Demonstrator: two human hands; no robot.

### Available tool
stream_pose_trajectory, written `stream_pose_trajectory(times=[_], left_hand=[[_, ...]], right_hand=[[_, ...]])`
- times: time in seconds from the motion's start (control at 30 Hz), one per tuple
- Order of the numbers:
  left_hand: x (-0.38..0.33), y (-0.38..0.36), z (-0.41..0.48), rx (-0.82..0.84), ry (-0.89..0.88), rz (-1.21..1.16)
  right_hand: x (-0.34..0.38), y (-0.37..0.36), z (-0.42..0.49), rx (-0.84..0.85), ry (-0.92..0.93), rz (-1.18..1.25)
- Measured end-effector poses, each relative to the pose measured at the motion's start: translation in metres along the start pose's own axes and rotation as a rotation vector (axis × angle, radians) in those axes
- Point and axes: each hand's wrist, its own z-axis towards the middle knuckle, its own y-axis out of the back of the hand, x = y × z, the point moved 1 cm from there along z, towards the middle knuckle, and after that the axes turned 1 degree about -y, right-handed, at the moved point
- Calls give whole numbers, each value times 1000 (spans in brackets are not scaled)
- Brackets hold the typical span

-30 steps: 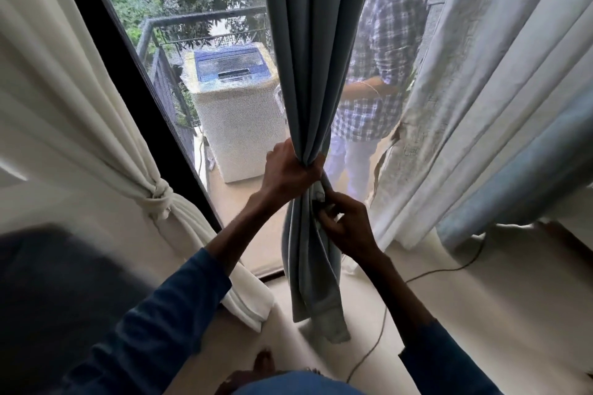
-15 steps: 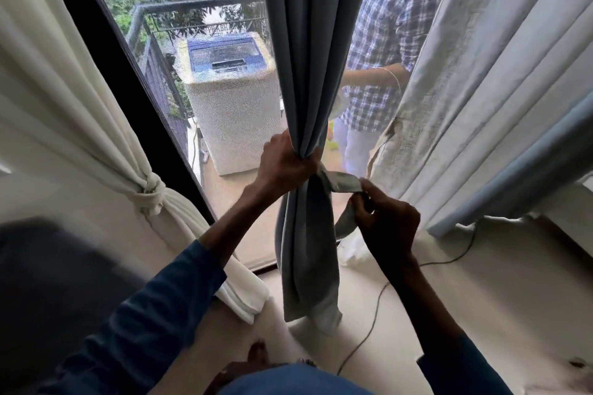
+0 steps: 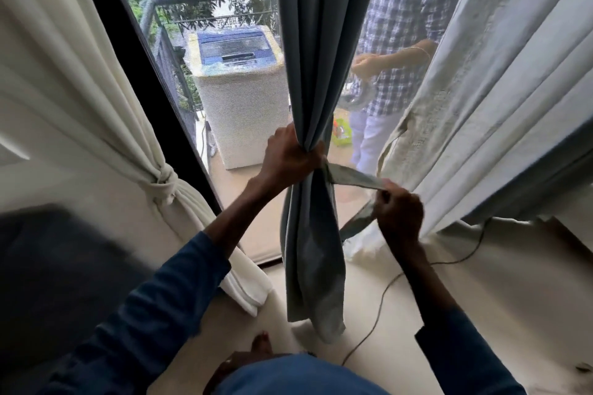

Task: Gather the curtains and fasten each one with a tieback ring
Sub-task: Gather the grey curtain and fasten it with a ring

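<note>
Curtains fill my view: the cream curtain [image 3: 96, 80] at nine o'clock is already cinched by its knotted tie [image 3: 163, 181], the pale curtain [image 3: 500, 99] at three o'clock hangs loose, and the grey-blue curtain [image 3: 324, 42] at twelve o'clock is the one I am working. My left hand [image 3: 290, 159] is clenched tight round its gathered waist, holding the bunch in place. My right hand [image 3: 399, 218] is closed on the fabric tieback strip [image 3: 353, 178], pinching it at the fingers. A second ago that hand was pressed against the bunch just under the left one, fumbling with the strip; half a second ago it had started drawing away; now it has pulled the strip out taut toward four o'clock, one end running from under my left hand, the other trailing down past my wrist. I judge that the strip is freed and ready to wrap around the gathers, so fastening this curtain has begun but is not closed. Beyond the glass, the person in the checked shirt [image 3: 410, 16] has shifted higher in view.
</note>
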Motion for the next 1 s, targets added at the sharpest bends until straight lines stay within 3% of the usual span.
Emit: stream_pose_trajectory(times=[0.13,0.23,0.43,0.57,0.63,0.73,0.83,0.93,1.0], left_hand=[[3,5,13,3,36,-6],[-4,4,13,70,46,-10],[-28,-6,-9,145,-58,-116],[-32,-4,-16,251,-167,-91],[-26,3,-16,253,-214,-2],[-9,18,-12,296,-237,68],[6,27,-5,401,-108,-132],[14,26,-4,451,-26,-161],[14,22,-5,460,-22,-138]], right_hand=[[-17,32,35,-394,-39,-1],[-20,33,52,-499,41,-12],[10,0,64,-196,-165,194],[73,-21,56,452,-128,716],[89,-24,50,685,-62,923],[92,-32,48,850,-16,979],[91,-47,52,839,-7,887],[83,-44,61,1188,72,987],[72,-44,69,1256,50,1072]])
